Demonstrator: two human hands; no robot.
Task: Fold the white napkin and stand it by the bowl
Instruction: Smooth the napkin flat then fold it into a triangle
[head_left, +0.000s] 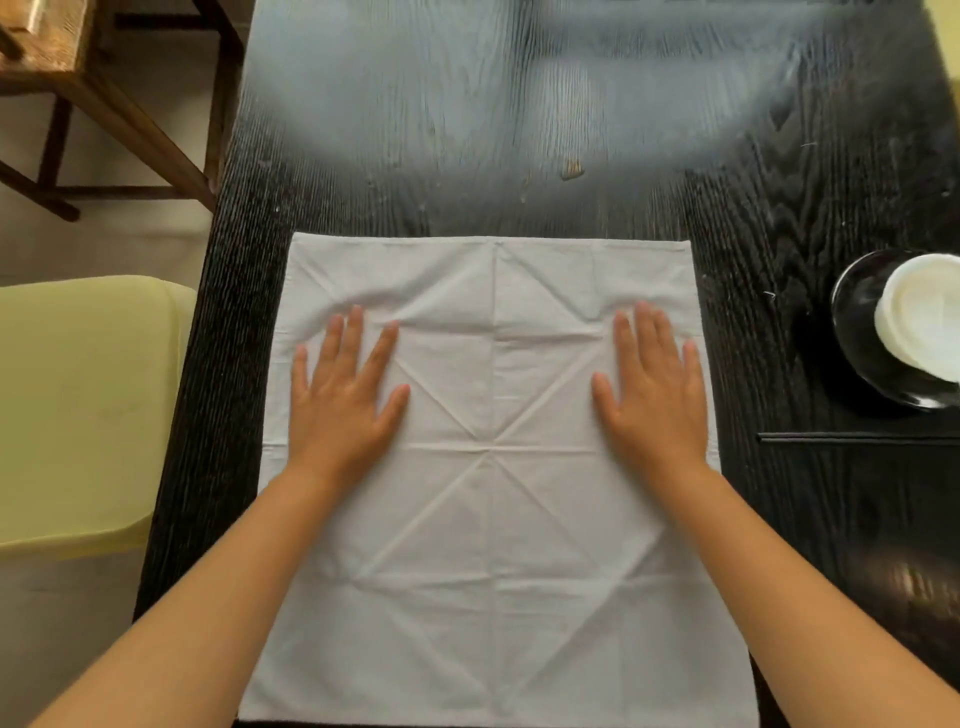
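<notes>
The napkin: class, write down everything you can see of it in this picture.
The napkin is a white square of what looks like woven cloth, spread open and flat on the dark table. Old fold creases cross it: one vertical, one horizontal and several diagonals meeting near the middle. A slight ripple runs across its far part. The left hand and right hand lie palm-down on it, fingers spread, one on each side. Its near edge reaches the bottom of the picture. It is not yet folded.

Bare forearms, ringless hands
</notes>
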